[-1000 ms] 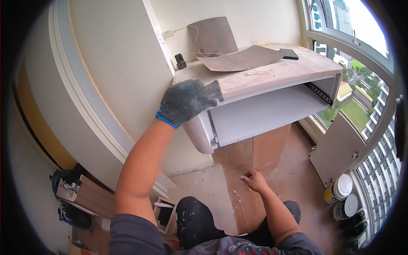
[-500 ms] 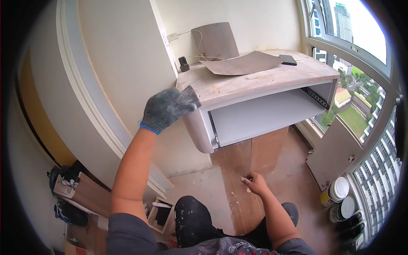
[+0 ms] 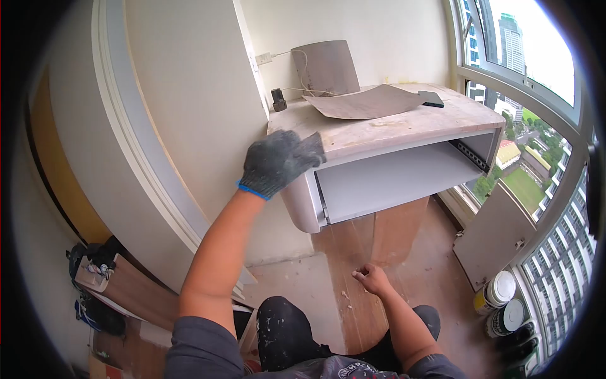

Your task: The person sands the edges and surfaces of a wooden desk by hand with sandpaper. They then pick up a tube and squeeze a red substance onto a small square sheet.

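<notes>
Low at left: brown panel (image 3: 142,289) on the floor. Next, left hand (image 3: 273,165) in a grey glove with blue cuff, gripping a dark pad (image 3: 314,151), held at the near left corner of the white-fronted cabinet (image 3: 379,131). Above, on top toward the far left: black block (image 3: 278,100). Mid-top: curved sheet (image 3: 369,103), lying flat side down. Right hand (image 3: 374,278): bare, loosely curled above the floor, well apart from the pad; cannot tell if holding anything. At right: board (image 3: 495,235) leaning by the window, two lidded tubs (image 3: 503,287) nearer.
</notes>
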Demonstrator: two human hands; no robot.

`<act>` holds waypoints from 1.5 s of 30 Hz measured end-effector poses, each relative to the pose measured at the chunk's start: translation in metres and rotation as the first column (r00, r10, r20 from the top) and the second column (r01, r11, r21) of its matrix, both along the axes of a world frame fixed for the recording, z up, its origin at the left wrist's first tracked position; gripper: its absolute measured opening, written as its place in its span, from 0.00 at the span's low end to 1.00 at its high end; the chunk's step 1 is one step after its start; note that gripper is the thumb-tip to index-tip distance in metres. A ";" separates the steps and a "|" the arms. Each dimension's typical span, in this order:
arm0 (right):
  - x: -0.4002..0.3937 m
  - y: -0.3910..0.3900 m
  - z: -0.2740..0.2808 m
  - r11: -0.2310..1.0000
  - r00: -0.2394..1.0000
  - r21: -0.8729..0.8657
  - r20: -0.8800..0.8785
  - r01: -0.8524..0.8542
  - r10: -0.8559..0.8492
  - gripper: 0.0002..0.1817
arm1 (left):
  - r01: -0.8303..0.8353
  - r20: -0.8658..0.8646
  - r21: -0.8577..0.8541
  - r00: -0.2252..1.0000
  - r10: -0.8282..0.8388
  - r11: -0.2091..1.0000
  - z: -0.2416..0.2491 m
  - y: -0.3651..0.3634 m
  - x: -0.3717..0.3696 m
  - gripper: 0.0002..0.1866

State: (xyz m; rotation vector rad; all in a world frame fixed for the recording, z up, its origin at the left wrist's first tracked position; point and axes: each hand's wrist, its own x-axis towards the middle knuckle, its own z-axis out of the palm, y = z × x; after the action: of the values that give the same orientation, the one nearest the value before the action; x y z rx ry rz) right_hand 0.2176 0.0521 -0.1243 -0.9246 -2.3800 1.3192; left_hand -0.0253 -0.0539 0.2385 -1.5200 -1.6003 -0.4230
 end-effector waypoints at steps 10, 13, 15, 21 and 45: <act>0.010 0.003 0.003 0.999 0.999 -0.043 -0.034 0.021 -0.022 0.23 | -0.017 -0.009 -0.062 1.000 0.016 0.998 -0.001 0.010 -0.002 0.26; 0.005 0.005 -0.003 1.000 0.999 -0.028 0.042 0.007 -0.006 0.24 | 0.005 0.018 -0.012 1.000 -0.005 1.000 0.004 0.033 0.031 0.26; -0.001 0.003 -0.008 0.999 0.998 0.039 0.054 -0.034 0.032 0.24 | 0.102 0.022 0.049 0.994 -0.103 0.994 0.000 0.070 0.044 0.26; 0.021 0.001 0.015 0.997 0.998 0.053 -0.034 -0.048 0.050 0.25 | -0.073 -0.020 -0.119 0.997 0.071 0.990 0.006 0.034 0.021 0.23; 0.001 -0.006 -0.003 0.996 0.996 0.036 0.019 -0.086 0.085 0.25 | 0.090 -0.039 -0.027 0.995 -0.091 0.996 0.010 0.054 0.039 0.28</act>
State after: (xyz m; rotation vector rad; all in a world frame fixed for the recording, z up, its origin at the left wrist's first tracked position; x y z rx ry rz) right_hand 0.2187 0.0458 -0.1276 -0.8356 -2.4737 1.2984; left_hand 0.0133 0.0001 0.2489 -1.6150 -1.5154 -0.4210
